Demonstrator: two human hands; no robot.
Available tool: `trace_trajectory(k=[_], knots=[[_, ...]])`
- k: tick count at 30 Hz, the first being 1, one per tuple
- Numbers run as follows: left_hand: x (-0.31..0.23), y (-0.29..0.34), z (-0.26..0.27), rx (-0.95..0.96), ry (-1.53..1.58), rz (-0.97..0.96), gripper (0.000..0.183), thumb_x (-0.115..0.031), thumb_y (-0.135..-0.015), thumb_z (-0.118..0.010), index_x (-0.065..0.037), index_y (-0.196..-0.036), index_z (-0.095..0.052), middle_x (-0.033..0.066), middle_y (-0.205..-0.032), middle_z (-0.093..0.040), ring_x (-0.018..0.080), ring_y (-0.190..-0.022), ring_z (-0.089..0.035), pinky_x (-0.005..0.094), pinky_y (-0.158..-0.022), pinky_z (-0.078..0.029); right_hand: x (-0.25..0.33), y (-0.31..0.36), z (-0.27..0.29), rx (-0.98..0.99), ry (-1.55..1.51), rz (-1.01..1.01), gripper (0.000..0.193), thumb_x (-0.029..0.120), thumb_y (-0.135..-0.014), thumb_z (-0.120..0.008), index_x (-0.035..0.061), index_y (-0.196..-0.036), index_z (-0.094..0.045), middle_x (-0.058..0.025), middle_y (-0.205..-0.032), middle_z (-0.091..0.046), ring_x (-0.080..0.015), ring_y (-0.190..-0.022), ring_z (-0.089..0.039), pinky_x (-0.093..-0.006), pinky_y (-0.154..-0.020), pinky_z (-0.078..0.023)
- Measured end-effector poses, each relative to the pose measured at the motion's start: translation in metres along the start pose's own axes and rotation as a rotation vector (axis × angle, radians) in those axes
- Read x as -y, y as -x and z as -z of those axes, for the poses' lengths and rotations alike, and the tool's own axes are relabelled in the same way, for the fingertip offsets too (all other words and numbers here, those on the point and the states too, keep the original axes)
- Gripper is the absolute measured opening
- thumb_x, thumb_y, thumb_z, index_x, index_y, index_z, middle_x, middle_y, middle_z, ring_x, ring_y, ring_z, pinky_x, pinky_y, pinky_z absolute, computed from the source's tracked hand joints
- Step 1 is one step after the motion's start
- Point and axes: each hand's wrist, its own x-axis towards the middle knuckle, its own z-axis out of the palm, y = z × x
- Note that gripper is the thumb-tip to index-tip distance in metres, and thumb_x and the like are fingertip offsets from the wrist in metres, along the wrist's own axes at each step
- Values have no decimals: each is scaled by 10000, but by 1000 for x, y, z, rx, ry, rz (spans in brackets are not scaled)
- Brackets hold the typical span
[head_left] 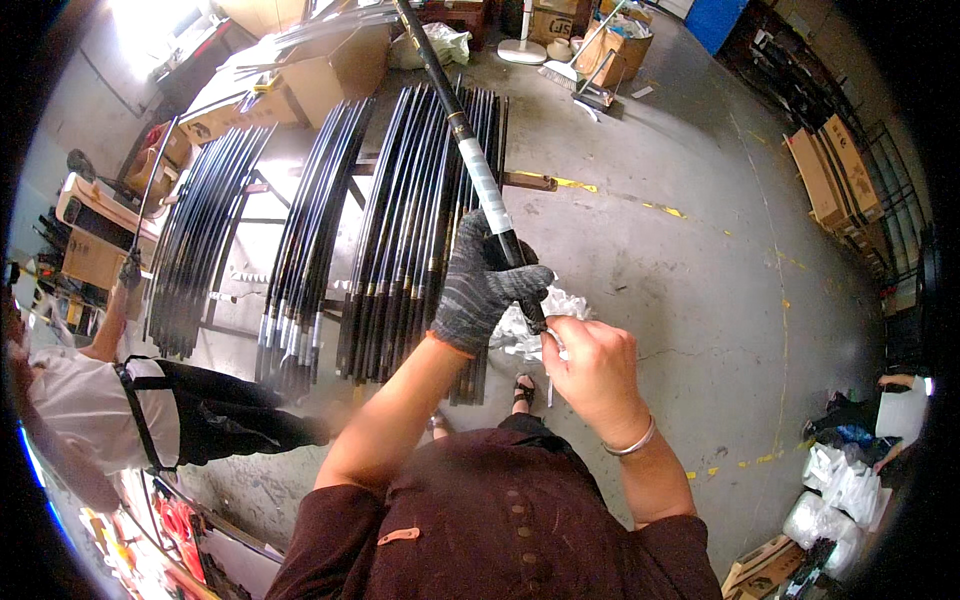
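Observation:
A long black fishing rod [437,68] with gold bands slants from the top down to the middle. Part of its length has a pale, translucent wrap [480,172]. My left hand [478,285], in a grey-black knit glove with an orange cuff, is closed around the rod near its lower end. Bare, with a silver bangle at the wrist, my right hand [595,365] is pinched at the lower tip. What its fingers hold is hidden; a thin white strip hangs just beneath. Crumpled white plastic [570,306] lies on the floor behind my hands.
Rows of black rods [405,230] rest on a low rack ahead and left. A co-worker [90,410] at the left holds another upright rod. Cardboard boxes [335,75] stand behind the rack. A broom [560,72] is farther back; bagged plastic [825,510] lies at right.

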Motion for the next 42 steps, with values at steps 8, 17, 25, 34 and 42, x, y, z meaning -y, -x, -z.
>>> trace_trajectory(k=[8, 17, 25, 34, 42], knots=[[1, 5, -11, -66, -66, -102, 588, -4, -614, -859, -65, -1027, -445, 16, -789, -552, 117, -707, -560, 264, -614, -517, -3, -10, -2, 23, 167, 83, 130, 65, -717, -658, 59, -694, -529, -101, -588, -565, -304, -572, -584, -415, -509, -442], [3, 7, -12, -61, -49, -131, 571, -9, -647, -845, -55, -1053, -445, 19, -791, -539, 112, -700, -551, 262, -614, -516, -5, -11, -4, -36, -183, 37, 102, 7, -657, -651, 42, -680, -558, -110, -583, -555, -276, -530, -569, -359, -493, -437], [12, 5, -13, -91, -14, -81, 481, -44, -726, -799, -39, -1047, -440, 29, -788, -528, 131, -631, -576, 259, -517, -526, -5, 3, 3, 171, -587, 169, 93, 4, -661, -646, 43, -704, -574, -93, -604, -565, -240, -539, -576, -327, -532, -468], [-13, 7, -18, -28, 46, 26, 438, -81, -761, -773, -41, -1050, -446, 35, -800, -529, 137, -639, -587, 283, -533, -550, -27, 1, 27, 203, -444, -85, 294, 161, -684, -830, 4, -842, -638, -34, -595, -558, -82, -506, -481, -271, -484, -406], [-6, 10, -19, -82, 8, -14, 503, -83, -734, -805, -71, -1053, -416, 24, -799, -525, 115, -662, -562, 259, -561, -509, 11, 0, 13, -47, -165, -35, 415, 223, -604, -871, 36, -884, -628, -88, -665, -593, -208, -550, -571, -330, -531, -451]])
